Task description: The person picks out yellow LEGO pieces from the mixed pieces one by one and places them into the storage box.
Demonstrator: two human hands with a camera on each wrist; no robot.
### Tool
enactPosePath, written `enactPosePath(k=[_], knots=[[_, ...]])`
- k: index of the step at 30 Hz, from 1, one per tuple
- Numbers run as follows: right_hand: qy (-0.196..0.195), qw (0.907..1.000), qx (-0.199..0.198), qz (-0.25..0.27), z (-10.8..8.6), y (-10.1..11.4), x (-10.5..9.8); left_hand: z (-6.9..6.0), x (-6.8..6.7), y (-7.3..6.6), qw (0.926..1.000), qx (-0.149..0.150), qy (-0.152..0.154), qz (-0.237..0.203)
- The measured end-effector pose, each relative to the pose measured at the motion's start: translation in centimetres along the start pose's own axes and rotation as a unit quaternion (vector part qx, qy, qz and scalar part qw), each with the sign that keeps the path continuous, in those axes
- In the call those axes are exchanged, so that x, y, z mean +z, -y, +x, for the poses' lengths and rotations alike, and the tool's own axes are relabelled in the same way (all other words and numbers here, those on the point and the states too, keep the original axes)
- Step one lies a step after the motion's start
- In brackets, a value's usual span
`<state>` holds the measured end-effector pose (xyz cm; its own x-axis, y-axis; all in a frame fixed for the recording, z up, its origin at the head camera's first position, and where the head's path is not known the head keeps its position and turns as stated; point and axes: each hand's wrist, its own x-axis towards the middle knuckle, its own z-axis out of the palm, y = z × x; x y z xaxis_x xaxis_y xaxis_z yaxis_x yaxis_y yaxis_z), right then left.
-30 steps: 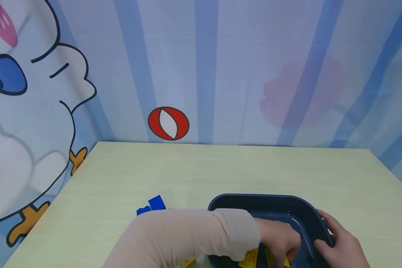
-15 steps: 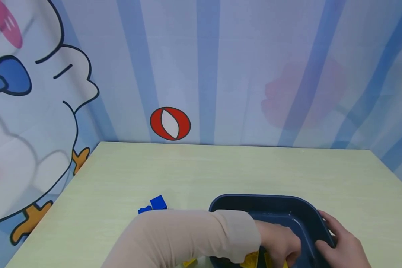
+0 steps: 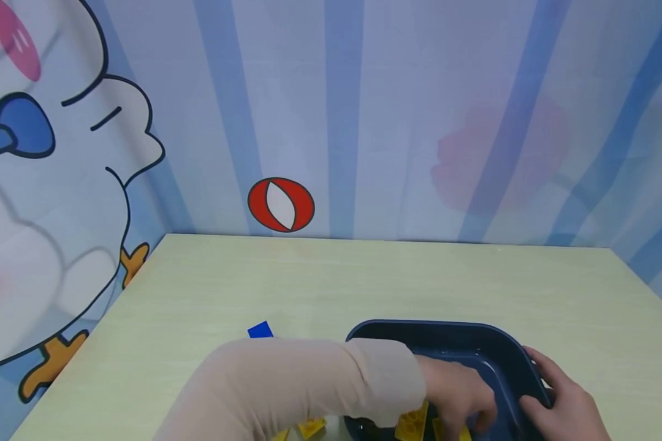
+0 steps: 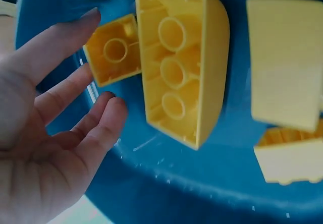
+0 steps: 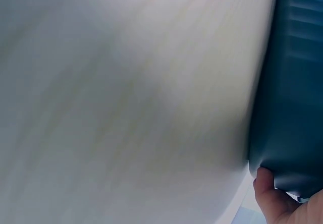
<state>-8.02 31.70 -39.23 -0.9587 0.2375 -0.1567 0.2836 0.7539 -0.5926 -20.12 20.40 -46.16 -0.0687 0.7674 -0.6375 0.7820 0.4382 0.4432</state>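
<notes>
My left hand [image 3: 458, 392] reaches down into a dark blue plastic tray [image 3: 419, 331]. In the left wrist view its fingers are spread and loosely bent, with nothing held. Their tips are beside a small square yellow toy brick [image 4: 115, 50], perhaps touching it. A larger yellow brick [image 4: 214, 67] with a rounded side lies next to that one, its hollow underside showing. Farther right are a flat-faced yellow brick [image 4: 286, 62] and a studded yellow one [image 4: 290, 161]. My right hand [image 3: 568, 398] grips the tray's right rim, thumb on the inner side and fingers outside.
Left of the tray, a blue brick [image 3: 260, 329] shows behind my left sleeve [image 3: 298, 380]. Yellow bricks [image 3: 311, 427] lie on the pale wooden table [image 3: 320, 275] below the sleeve. A striped, cartoon-printed backdrop [image 3: 386, 122] stands at the table's far edge.
The left sleeve has shifted slightly left and up, covering one blue brick and uncovering more yellow on the table. My left fingers have moved slightly in the tray. The right hand holds its place.
</notes>
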Motion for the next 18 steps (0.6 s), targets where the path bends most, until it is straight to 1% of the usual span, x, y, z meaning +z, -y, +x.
enactPosePath(k=[2,6,8,10,11,12,13,15,17,18], knots=[[0.000,1.0000,-0.001,0.000,0.0,0.0,0.0,-1.2,-0.5,-0.1,0.9999,0.007,-0.008,0.008],[-0.002,1.0000,0.001,-0.001,0.1,0.0,0.1,-4.4,-1.7,-0.9,0.9986,0.017,-0.028,0.040],[-0.001,1.0000,0.004,-0.002,0.1,-0.1,0.1,-6.0,-2.1,-1.2,0.9977,0.018,-0.039,0.053],[0.000,1.0000,0.009,0.003,0.3,-0.3,0.1,-7.1,-2.4,-1.3,0.9968,0.018,-0.045,0.063],[0.002,0.9999,0.012,0.007,0.3,-0.4,0.2,-8.6,-2.7,-1.9,0.9965,0.015,-0.049,0.066],[0.003,0.9998,0.016,0.010,0.4,-0.4,0.2,-9.4,-2.8,-2.1,0.9963,0.013,-0.053,0.067],[0.002,0.9998,0.018,0.012,0.4,-0.5,0.2,-10.5,-3.0,-2.4,0.9958,0.011,-0.058,0.071],[0.000,0.9997,0.020,0.014,0.4,-0.5,0.3,-13.1,-3.5,-3.5,0.9947,0.006,-0.061,0.083],[-0.003,0.9997,0.021,0.012,0.4,-0.5,0.3,-16.1,-3.9,-4.7,0.9936,-0.005,-0.069,0.089],[-0.005,0.9997,0.021,0.010,0.4,-0.5,0.3,-16.5,-3.9,-4.7,0.9928,-0.008,-0.072,0.096]])
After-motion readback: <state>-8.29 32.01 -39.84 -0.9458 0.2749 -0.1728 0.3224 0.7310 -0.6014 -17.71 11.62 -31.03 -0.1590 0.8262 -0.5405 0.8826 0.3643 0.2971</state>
